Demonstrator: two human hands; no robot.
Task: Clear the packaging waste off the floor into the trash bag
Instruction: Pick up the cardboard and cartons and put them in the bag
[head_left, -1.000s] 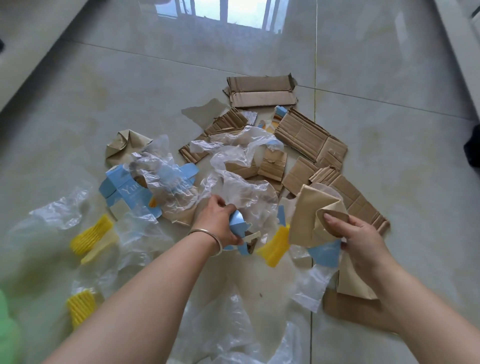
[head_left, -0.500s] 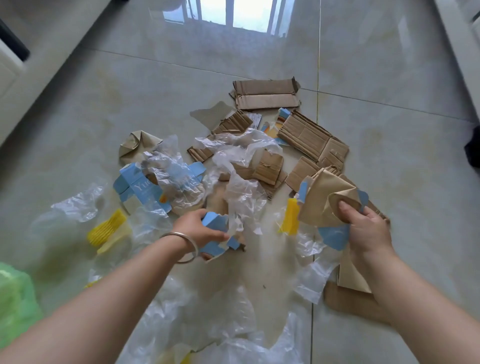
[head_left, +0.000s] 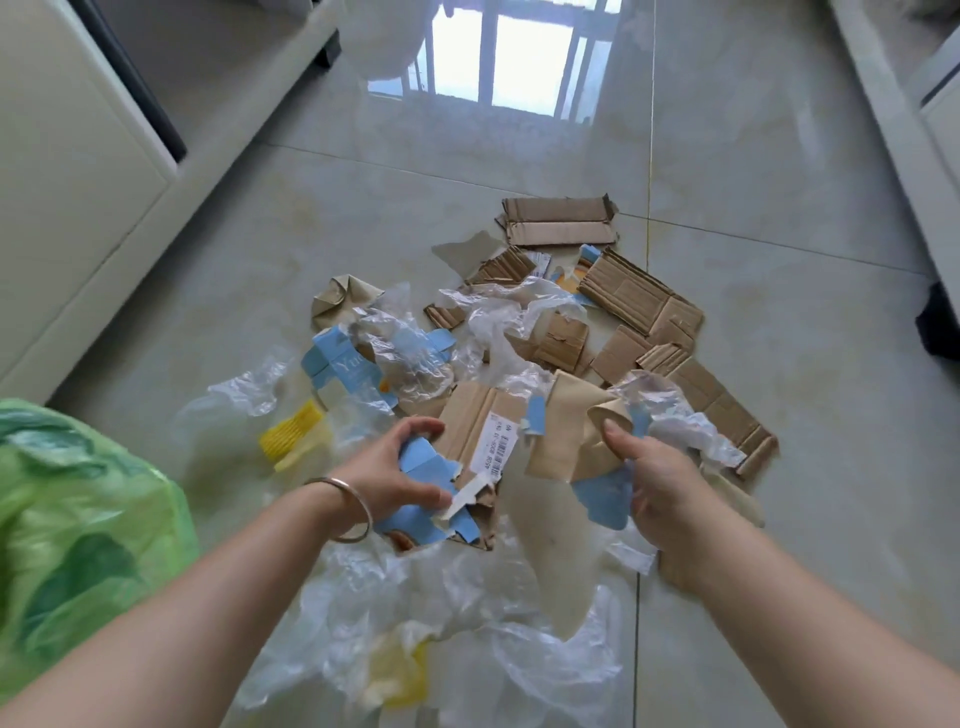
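Note:
Packaging waste lies heaped on the glossy tile floor: brown cardboard pieces (head_left: 631, 293), clear plastic film (head_left: 498, 317), a torn blue carton (head_left: 343, 364) and yellow foam netting (head_left: 291, 431). My left hand (head_left: 395, 473) grips torn blue carton scraps (head_left: 431, 512) together with a labelled cardboard piece (head_left: 480, 421), lifted off the floor. My right hand (head_left: 660, 493) holds a bundle of tan paper (head_left: 569, 431), blue card and crinkled plastic. The green trash bag (head_left: 78, 535) stands at the lower left, beside my left forearm.
More clear plastic and a yellow piece (head_left: 400, 670) lie just below my hands. A white cabinet (head_left: 67, 171) runs along the left, a pale wall base (head_left: 904, 145) along the right. A dark object (head_left: 940, 327) sits at the right edge. Bare tiles extend beyond the pile.
Both hands have risen with their bundles and drawn closer to me. The left hand now also holds a labelled cardboard piece. The view has swung left, bringing the green bag further into sight.

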